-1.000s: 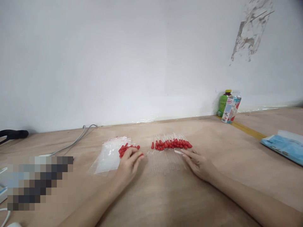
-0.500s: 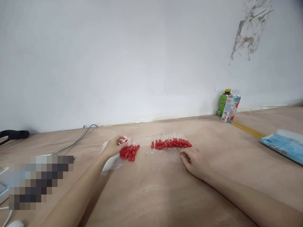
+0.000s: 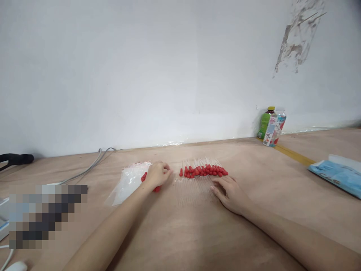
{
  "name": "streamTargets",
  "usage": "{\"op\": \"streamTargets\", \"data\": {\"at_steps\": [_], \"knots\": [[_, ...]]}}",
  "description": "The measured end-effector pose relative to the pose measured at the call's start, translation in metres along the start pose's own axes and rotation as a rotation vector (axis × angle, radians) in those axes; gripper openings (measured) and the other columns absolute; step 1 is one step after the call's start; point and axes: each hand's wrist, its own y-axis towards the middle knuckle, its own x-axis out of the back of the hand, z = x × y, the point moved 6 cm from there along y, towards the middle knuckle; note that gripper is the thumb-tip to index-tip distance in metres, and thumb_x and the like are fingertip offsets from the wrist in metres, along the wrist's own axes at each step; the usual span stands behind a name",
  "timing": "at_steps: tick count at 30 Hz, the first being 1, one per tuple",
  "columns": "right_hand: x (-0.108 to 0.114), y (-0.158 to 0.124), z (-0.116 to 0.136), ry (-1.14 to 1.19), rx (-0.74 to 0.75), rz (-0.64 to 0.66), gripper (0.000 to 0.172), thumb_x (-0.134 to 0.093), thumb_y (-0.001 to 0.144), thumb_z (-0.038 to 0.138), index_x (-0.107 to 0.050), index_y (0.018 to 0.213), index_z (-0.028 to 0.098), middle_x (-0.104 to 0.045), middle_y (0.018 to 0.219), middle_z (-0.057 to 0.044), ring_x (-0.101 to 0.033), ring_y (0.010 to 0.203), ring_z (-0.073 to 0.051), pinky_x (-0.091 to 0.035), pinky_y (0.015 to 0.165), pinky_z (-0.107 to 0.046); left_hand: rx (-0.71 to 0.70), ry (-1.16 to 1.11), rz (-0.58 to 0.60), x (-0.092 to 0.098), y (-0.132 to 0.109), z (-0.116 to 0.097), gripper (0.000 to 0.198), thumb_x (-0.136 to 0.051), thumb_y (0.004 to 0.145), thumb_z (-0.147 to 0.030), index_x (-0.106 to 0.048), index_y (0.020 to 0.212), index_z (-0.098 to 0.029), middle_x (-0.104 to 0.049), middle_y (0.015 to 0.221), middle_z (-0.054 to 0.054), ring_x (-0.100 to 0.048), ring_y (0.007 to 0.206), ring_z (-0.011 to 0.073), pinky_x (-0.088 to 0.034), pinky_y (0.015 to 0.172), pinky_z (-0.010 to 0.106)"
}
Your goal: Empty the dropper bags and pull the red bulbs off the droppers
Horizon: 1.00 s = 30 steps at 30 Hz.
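Note:
A row of clear glass droppers with red rubber bulbs (image 3: 204,171) lies on the wooden table (image 3: 197,233). Bare clear tubes (image 3: 193,188) lie just in front of them. My left hand (image 3: 158,175) rests curled over a small pile of loose red bulbs (image 3: 156,189), most of them hidden under it, beside a clear zip bag (image 3: 128,182). What its fingers hold is hidden. My right hand (image 3: 229,192) lies flat on the table at the right end of the bare tubes, fingers stretched out and touching them.
Two drink bottles (image 3: 270,126) stand against the white wall at the back right. A blue packet (image 3: 337,173) lies at the right edge. Grey cables (image 3: 90,167) run along the back left, near a black object (image 3: 15,160).
My left hand moved from the zip bag to the right and now covers the loose red bulbs. My right hand stayed by the clear tubes, shifting slightly.

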Motion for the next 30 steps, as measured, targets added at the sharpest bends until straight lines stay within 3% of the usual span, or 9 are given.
{"op": "streamTargets", "data": {"at_steps": [4,9,14,18,20,23,26,30], "knots": [[0.001,0.000,-0.003,0.030,-0.029,-0.015,0.020,-0.042,0.085,0.032,-0.056,0.092,0.019,-0.064,0.086,-0.005,-0.058,0.083,-0.018,-0.038,0.081,-0.037,0.104,0.048,0.109,-0.022,0.014,-0.020,0.031,-0.053,0.067,-0.048,-0.066,0.063,-0.020,-0.066,0.078,0.008,-0.059,0.085,0.0271,-0.042,0.074,0.034],[0.002,0.000,-0.007,0.058,-0.065,-0.014,0.022,-0.040,0.086,0.033,-0.056,0.091,0.019,-0.064,0.084,-0.004,-0.059,0.082,-0.018,-0.039,0.080,-0.037,0.209,0.075,0.227,-0.044,0.031,-0.022,0.027,-0.057,0.063,-0.041,-0.065,0.058,-0.016,-0.066,0.064,0.009,-0.062,0.067,0.0240,-0.042,0.061,0.029],[0.003,0.001,-0.008,0.055,-0.059,-0.054,0.020,-0.042,0.085,0.032,-0.056,0.090,0.019,-0.063,0.083,-0.004,-0.059,0.080,-0.018,-0.040,0.079,-0.037,0.190,0.117,0.180,-0.033,0.025,-0.024,0.026,-0.048,0.072,-0.032,-0.061,0.060,-0.014,-0.065,0.065,0.011,-0.061,0.065,0.0232,-0.041,0.057,0.029],[0.008,0.001,-0.005,0.061,-0.019,-0.132,0.020,-0.045,0.083,0.029,-0.054,0.096,0.018,-0.060,0.092,-0.007,-0.057,0.088,-0.020,-0.044,0.079,-0.037,0.046,0.142,0.048,-0.006,-0.010,-0.033,0.022,-0.037,0.081,-0.026,-0.056,0.076,-0.015,-0.062,0.085,0.011,-0.058,0.080,0.0224,-0.040,0.064,0.029],[0.011,0.001,0.000,0.088,0.026,-0.170,0.025,-0.047,0.082,0.028,-0.052,0.103,0.018,-0.057,0.100,-0.009,-0.054,0.096,-0.021,-0.044,0.082,-0.037,-0.043,0.137,0.033,0.000,-0.033,-0.036,0.018,-0.036,0.083,-0.024,-0.053,0.081,-0.017,-0.061,0.085,0.007,-0.057,0.078,0.0192,-0.040,0.065,0.027],[0.015,0.000,0.012,0.098,0.136,-0.193,0.038,-0.048,0.081,0.028,-0.045,0.118,0.018,-0.050,0.113,-0.012,-0.048,0.107,-0.022,-0.042,0.089,-0.038,-0.325,0.118,0.000,-0.003,-0.068,-0.047,0.014,-0.036,0.085,-0.022,-0.049,0.082,-0.018,-0.058,0.078,0.004,-0.056,0.070,0.0164,-0.041,0.062,0.026],[0.015,-0.003,0.028,0.038,0.274,-0.148,0.048,-0.050,0.081,0.030,-0.038,0.127,0.018,-0.047,0.120,-0.013,-0.044,0.112,-0.024,-0.040,0.091,-0.041,-0.506,0.081,-0.079,-0.011,-0.092,-0.053,0.016,-0.035,0.087,-0.023,-0.049,0.082,-0.018,-0.056,0.072,0.002,-0.055,0.063,0.0142,-0.042,0.057,0.024],[0.010,-0.007,0.049,-0.028,0.432,-0.095,0.042,-0.052,0.081,0.033,-0.047,0.121,0.019,-0.055,0.114,-0.012,-0.048,0.108,-0.024,-0.037,0.091,-0.044,-0.669,-0.031,-0.208,-0.018,-0.107,-0.060,0.011,-0.039,0.087,-0.018,-0.050,0.084,-0.017,-0.058,0.075,0.002,-0.056,0.066,0.0119,-0.045,0.060,0.021]]}}
